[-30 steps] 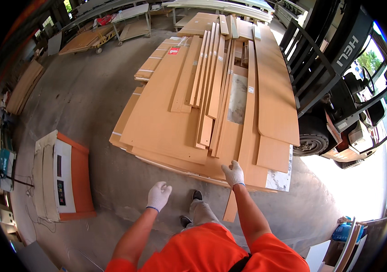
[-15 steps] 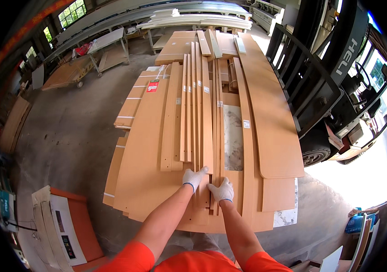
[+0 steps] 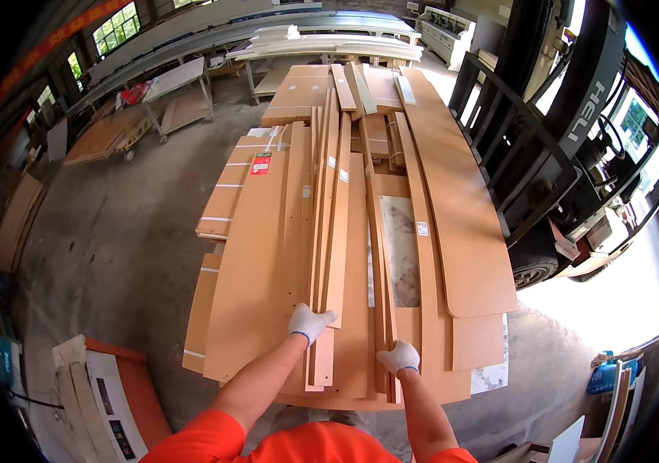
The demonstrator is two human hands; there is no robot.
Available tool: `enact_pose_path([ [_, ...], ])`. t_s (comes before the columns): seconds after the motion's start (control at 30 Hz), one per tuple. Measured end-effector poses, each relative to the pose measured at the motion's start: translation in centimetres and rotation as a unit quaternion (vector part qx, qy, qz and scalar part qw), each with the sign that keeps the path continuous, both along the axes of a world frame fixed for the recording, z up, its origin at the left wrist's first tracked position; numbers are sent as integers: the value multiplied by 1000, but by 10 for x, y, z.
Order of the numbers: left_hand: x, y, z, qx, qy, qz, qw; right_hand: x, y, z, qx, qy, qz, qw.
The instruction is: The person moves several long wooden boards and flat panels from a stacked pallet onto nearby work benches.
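Observation:
Both my hands wear white knit gloves over a stack of long light-brown wood panels. My left hand point(image 3: 312, 324) closes on a bundle of narrow boards point(image 3: 337, 247), its thumb over their top near the close end. My right hand point(image 3: 400, 357) grips the near part of a narrow strip bundle point(image 3: 382, 309); its thumb points left and some fingers are hidden. Between the two bundles a wider flat panel point(image 3: 356, 309) lies exposed. Right of my right hand is a long board with a white label point(image 3: 422, 229).
Strapped panel packs point(image 3: 225, 189) line the stack's left side. A forklift point(image 3: 561, 154) stands close at the right. An orange-and-white machine point(image 3: 117, 397) is at the lower left. Tables point(image 3: 179, 77) and a white-board-loaded bench point(image 3: 329, 48) stand behind.
My hands have moved apart and nearer to me. The left bundle has shifted left and the right strips have swung right, opening a gap that shows the panel beneath.

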State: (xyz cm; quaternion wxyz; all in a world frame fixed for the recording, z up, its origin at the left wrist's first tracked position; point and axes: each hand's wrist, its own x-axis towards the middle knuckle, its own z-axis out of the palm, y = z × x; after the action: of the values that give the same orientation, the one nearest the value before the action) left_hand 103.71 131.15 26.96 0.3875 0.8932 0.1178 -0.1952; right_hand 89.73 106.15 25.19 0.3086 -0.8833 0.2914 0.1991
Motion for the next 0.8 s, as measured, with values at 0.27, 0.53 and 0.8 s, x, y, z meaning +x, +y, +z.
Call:
enact_pose_path([
  [0.27,-91,83,22,72,-1,-39,997,-105,55,-42,-66,-44,-87,993],
  [0.53,-153,111,5,160,-55,-104,980,-109,109,27,242,-129,-208,939],
  [0.8,-195,80,-39,139,-66,-158,975,-154,185,-44,29,-139,-89,986],
])
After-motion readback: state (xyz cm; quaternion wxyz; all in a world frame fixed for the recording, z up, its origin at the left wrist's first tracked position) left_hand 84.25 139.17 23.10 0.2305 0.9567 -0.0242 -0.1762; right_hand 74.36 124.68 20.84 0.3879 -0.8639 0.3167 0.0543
